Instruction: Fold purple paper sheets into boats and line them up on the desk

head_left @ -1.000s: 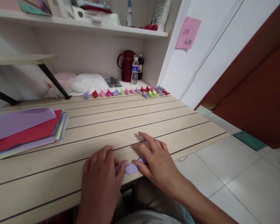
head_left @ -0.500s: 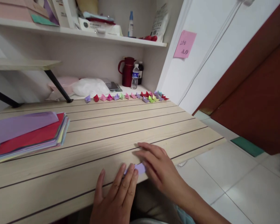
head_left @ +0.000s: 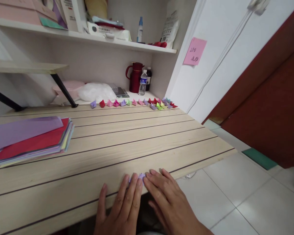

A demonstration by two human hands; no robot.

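Both my hands lie flat at the near edge of a slatted wooden table [head_left: 137, 137]. My left hand [head_left: 121, 209] has its fingers stretched out and pressed on a small folded piece of lilac paper [head_left: 141, 176]. My right hand [head_left: 166, 202] lies beside it, fingers straight, its fingertips touching the same paper. Only a sliver of the paper shows between the fingertips; the rest is hidden under them.
A stack of coloured paper sheets [head_left: 29, 138] lies at the left of the table. A row of several small folded paper pieces [head_left: 134, 103] lines the far edge. Behind stand a red jug [head_left: 135, 77] and a water bottle [head_left: 143, 82]. A tiled floor [head_left: 247, 195] lies to the right.
Both hands have slid toward me along the table edge and flattened over the lilac paper, which shows less than before. The camera view has tilted slightly upward.
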